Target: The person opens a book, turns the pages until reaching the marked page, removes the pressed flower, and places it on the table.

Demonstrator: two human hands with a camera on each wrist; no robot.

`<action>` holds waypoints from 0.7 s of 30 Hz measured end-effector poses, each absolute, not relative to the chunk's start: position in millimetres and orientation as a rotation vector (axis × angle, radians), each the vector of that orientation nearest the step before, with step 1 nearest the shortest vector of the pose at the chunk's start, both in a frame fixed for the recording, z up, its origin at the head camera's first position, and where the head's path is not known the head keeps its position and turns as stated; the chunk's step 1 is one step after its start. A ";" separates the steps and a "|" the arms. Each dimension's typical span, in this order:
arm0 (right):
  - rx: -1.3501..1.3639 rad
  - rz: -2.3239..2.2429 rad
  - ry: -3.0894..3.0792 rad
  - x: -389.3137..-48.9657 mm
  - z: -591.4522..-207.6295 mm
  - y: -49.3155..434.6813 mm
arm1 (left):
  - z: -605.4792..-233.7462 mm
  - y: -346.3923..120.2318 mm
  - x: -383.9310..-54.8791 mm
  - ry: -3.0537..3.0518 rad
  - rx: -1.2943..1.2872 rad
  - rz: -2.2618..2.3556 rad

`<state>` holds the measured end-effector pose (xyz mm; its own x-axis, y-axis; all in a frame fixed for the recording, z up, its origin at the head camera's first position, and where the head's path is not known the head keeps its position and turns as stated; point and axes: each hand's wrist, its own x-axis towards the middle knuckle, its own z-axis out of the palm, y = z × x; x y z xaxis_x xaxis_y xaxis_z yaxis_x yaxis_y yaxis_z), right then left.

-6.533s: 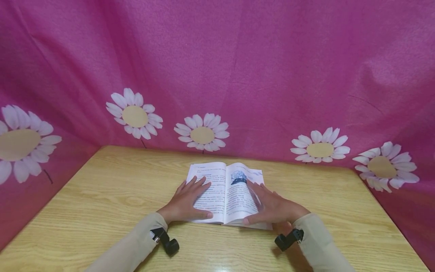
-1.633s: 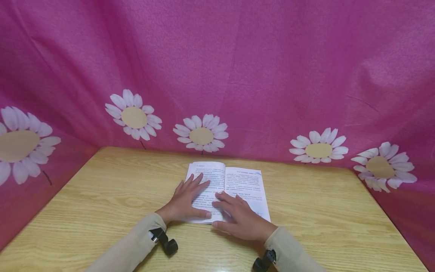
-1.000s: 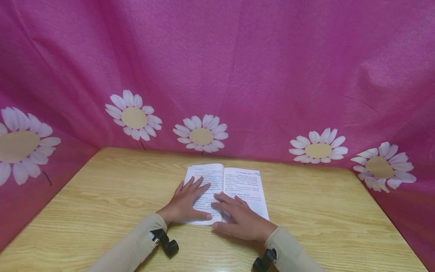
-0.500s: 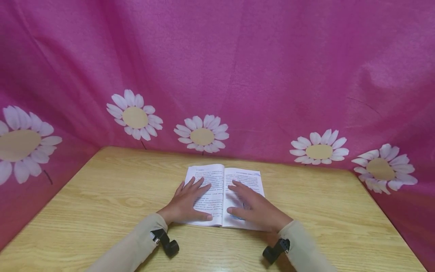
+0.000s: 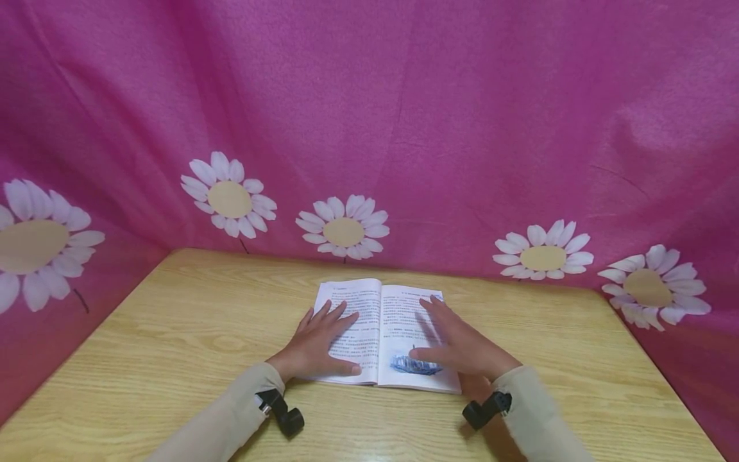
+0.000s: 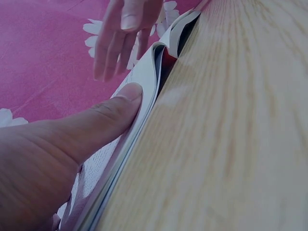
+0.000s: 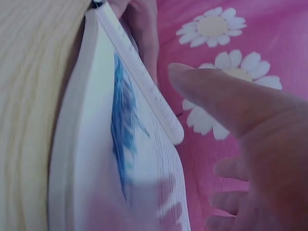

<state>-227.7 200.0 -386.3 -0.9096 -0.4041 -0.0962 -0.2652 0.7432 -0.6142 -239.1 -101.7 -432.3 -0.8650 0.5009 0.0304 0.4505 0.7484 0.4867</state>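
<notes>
An open book lies on the table, printed text on both pages and a blue picture low on the right page. My left hand rests with spread fingers on the left page; in the left wrist view its thumb presses the page near the lower edge. My right hand is over the right page, fingers extended and holding nothing. In the right wrist view its thumb stands clear of the paper. The right hand hides part of the page's outer edge.
The wooden table carries the book near its middle. A pink curtain with white daisies hangs behind and at both sides. Each sleeve bears a black wrist camera.
My right hand has moved rightward from the book's middle to the right page's outer side, uncovering the blue picture. That page differs from 6.5 seconds ago. The left hand stays nearly still.
</notes>
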 end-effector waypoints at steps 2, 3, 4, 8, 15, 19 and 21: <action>-0.495 -0.886 2.729 -229.5 -387.9 203.2 | -432.1 -101.9 -239.0 2.841 0.773 0.749; -0.482 -0.883 2.731 -230.3 -388.7 204.9 | -432.1 -101.9 -238.9 2.841 0.771 0.749; -0.476 -0.883 2.730 -231.1 -389.5 206.7 | -432.5 -101.8 -239.2 2.842 0.770 0.748; -0.451 -0.896 2.710 -233.1 -391.7 211.3 | -432.8 -101.8 -239.2 2.840 0.765 0.742; -0.371 -0.873 2.662 -233.7 -393.4 213.7 | -431.8 -101.1 -239.2 2.839 0.761 0.741; -0.361 -0.866 2.618 -233.2 -394.0 214.8 | -432.1 -101.2 -238.9 2.838 0.752 0.740; -0.368 -0.872 2.602 -232.8 -393.7 214.9 | -432.1 -101.3 -238.8 2.840 0.751 0.742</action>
<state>-232.8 214.9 -393.7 -0.8972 -0.3558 -0.2614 -0.1264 0.7743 -0.6200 -238.8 -101.3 -432.1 -0.8712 0.4906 0.0160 0.4357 0.7580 0.4854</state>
